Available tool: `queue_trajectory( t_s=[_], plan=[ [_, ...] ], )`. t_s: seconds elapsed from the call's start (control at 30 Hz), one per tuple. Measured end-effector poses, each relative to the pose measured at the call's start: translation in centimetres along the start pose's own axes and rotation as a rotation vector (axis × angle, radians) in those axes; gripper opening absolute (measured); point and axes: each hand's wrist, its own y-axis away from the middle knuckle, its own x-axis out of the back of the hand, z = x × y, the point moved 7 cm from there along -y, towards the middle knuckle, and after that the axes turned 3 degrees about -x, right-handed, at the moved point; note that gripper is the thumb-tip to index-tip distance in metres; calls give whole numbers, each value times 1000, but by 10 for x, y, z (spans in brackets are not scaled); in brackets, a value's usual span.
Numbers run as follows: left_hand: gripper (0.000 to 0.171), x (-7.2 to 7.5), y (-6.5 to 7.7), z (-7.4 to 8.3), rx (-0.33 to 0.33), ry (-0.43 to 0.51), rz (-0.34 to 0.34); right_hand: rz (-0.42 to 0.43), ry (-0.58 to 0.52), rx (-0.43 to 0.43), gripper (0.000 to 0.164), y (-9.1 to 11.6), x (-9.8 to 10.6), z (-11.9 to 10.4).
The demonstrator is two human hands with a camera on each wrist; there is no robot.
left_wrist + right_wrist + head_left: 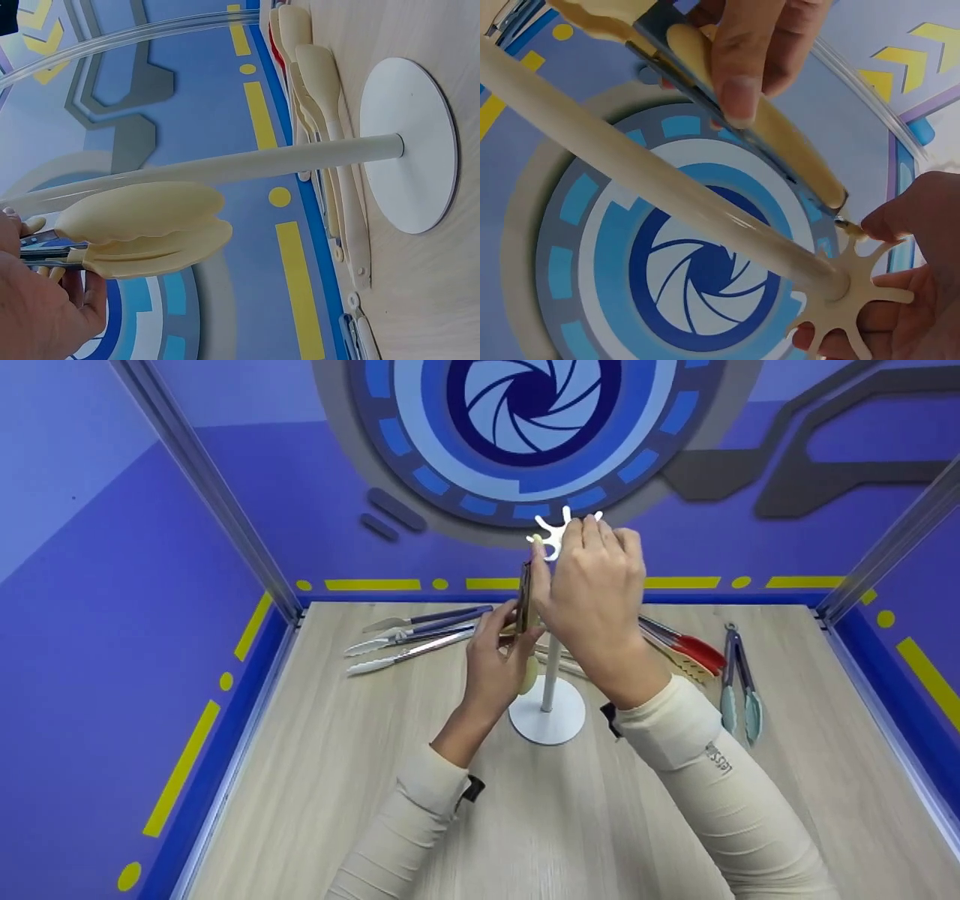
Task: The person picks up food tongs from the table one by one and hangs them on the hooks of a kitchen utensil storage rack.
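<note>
A white utensil stand (551, 671) rises from a round base, with curved hooks spread around its top. My left hand (491, 667) grips a pair of kitchen tongs (150, 214) around the handles, beside the pole. The tongs have cream scalloped heads, pointing down, and metal arms with cream grips. Up at the hook rack (844, 300), my right hand (604, 581) holds on with its fingers behind the hooks. Its thumb (889, 217) presses by one hook, right at the end of the tongs. In the head view the right hand covers part of the rack.
Several tongs (412, 649) lie on the table's left side, behind the left hand. Red-tipped tongs (697, 649) and cream utensils (322, 82) lie behind the stand. Tongs with pale green tips (739, 690) rest at the right. Blue printed walls (247, 510) enclose the table.
</note>
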Motion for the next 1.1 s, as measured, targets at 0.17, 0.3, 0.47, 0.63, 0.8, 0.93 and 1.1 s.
queue_trajectory(
  t_s=[0.17,0.3,0.47,0.63,0.8,0.93,1.1],
  plan=[
    [53,2,-1,0,5,-6,8,-13,-21,-6,56,-3,-1,2],
    [51,2,-1,0,9,-16,9,-54,-37,-5,58,-4,1,3],
    [50,0,-1,2,2,-11,3,-90,-51,-14,57,-4,2,4],
    [49,-1,-1,2,6,-21,-4,-111,-54,-11,57,-4,-1,7],
    [49,-1,1,2,-5,-42,-24,-99,-107,8,53,-4,-1,12],
    [51,-5,4,0,-2,-50,-72,-85,-165,28,50,-4,0,17],
    [51,-5,7,-6,19,-35,-97,-74,-188,45,48,-4,0,21]
  ],
)
